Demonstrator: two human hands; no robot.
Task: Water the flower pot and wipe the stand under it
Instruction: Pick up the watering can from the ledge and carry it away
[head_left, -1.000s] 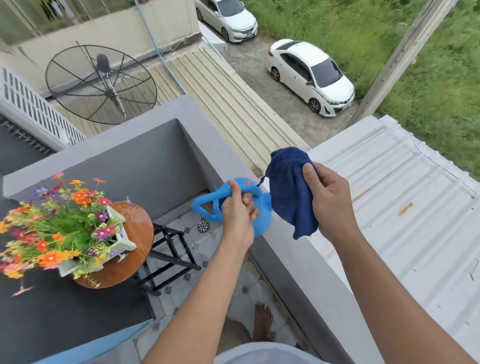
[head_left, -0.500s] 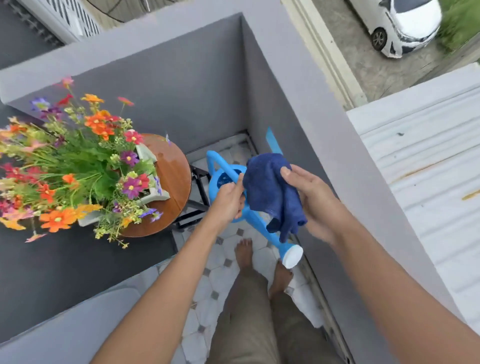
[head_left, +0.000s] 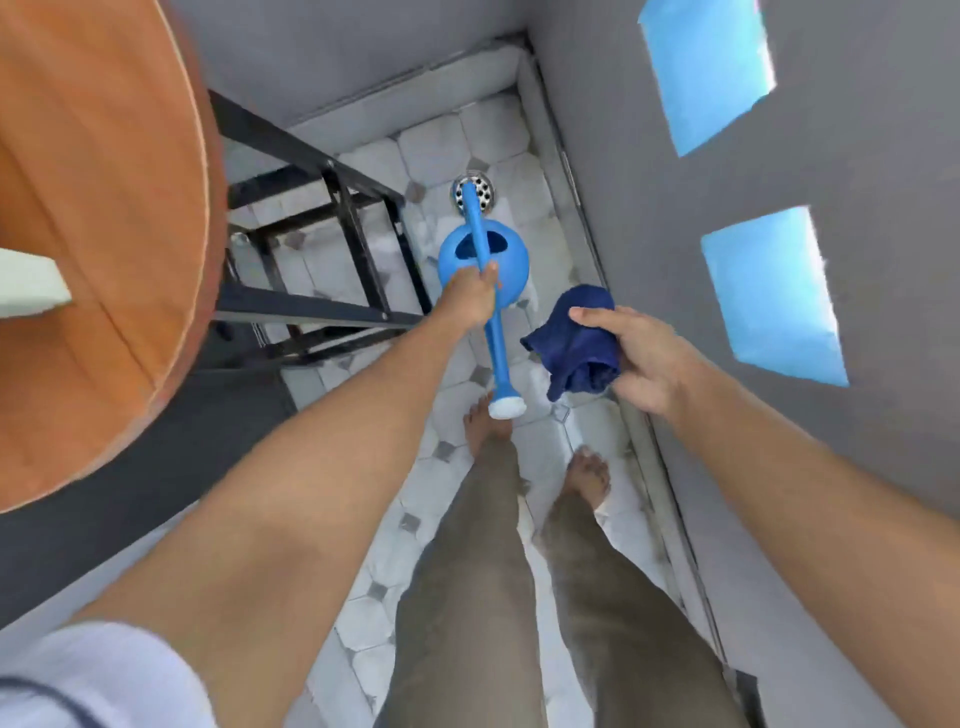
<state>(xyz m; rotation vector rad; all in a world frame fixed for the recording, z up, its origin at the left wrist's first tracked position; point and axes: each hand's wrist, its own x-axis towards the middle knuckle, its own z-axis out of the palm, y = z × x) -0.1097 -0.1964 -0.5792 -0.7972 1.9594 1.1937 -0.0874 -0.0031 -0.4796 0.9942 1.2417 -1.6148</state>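
My left hand (head_left: 470, 296) grips the handle of a blue watering can (head_left: 485, 262), held low over the tiled floor with its white-tipped spout pointing back toward my feet. A crumpled dark blue cloth (head_left: 576, 343) is held in my right hand (head_left: 641, 358), just right of the can. At the left edge is the round wooden stand top (head_left: 104, 249), seen close and from above, on a black metal frame (head_left: 332, 270). Only a white corner of the flower pot (head_left: 26, 288) shows on it; the flowers are out of view.
The balcony floor is white tile with a round metal drain (head_left: 474, 192) beyond the can. A grey wall (head_left: 727, 364) with two blue patches runs along the right. My bare feet (head_left: 587, 475) and trouser legs stand below the can.
My view has tipped from the balcony ledge straight down to the floor. The can has been lowered from wall height toward the tiles. The cloth stays in my right hand.
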